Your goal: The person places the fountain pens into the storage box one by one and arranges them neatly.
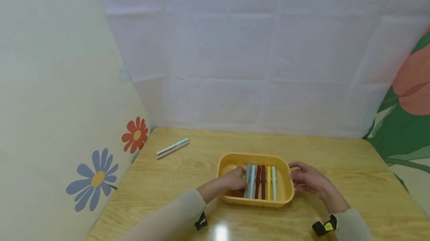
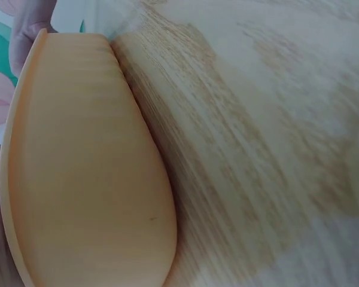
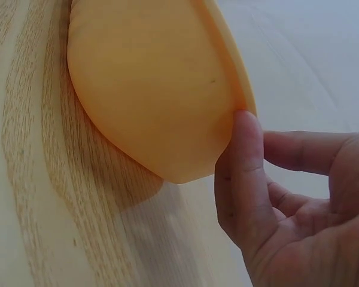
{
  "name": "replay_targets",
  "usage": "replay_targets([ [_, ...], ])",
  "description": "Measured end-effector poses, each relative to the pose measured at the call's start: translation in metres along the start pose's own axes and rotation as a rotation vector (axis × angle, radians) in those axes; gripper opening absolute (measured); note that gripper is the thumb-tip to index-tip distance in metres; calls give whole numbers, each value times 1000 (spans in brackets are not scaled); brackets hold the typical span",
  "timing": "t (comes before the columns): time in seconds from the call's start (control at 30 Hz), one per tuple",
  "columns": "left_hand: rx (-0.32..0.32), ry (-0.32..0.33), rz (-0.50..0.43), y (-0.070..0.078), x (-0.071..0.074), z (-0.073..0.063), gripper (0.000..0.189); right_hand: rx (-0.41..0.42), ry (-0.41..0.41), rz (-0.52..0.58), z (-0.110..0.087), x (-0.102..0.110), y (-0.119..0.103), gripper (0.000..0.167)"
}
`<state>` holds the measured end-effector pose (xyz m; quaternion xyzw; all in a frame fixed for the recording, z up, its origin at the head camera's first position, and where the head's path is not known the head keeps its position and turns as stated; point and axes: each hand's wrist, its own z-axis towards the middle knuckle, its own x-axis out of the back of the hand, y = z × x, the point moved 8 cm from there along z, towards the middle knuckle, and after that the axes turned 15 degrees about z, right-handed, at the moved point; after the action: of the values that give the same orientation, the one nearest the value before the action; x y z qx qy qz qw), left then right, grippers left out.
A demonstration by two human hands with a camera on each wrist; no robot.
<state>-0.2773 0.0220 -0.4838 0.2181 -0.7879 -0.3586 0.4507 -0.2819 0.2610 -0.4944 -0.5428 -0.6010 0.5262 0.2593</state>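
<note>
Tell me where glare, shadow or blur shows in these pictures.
Head view: white glare on the table at the bottom edge, soft detail on the pens in the yellow tray; left wrist view: wood grain soft toward the right, dark shadow beside the tray; right wrist view: shadow on the table below the tray's end.

Yellow tray [image 1: 284, 187] upright on table [image 1: 188, 185]; within, six visible pens [image 1: 263, 183], two dark red, lying parallel, side by side.

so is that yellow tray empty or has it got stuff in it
Not empty: the head view shows a row of pens inside the yellow tray.
</note>
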Motion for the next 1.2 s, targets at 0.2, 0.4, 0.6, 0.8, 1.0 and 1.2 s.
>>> replay_targets([
  [0.2, 0, 15, 39, 1, -1, 0, 44, 11, -11, -6, 0, 0, -2, 50],
  [0.4, 8, 13, 62, -2, -1, 4, 43, 13, -6, -15, -1, 0, -3, 51],
  [0.6, 16, 6, 122, 0, 2, 4, 44, 13, -13, -6, -2, -2, -4, 53],
  [0.8, 37, -22, 90, -5, 0, 5, 43, 8, -17, -16, -1, -3, -3, 53],
  [1.0, 38, -31, 112, -5, 0, 4, 45, -8, 4, -21, 0, 0, -1, 52],
  [1.2, 36, -31, 171, -2, 4, 3, 48, -13, 2, -10, 0, 1, -2, 54],
])
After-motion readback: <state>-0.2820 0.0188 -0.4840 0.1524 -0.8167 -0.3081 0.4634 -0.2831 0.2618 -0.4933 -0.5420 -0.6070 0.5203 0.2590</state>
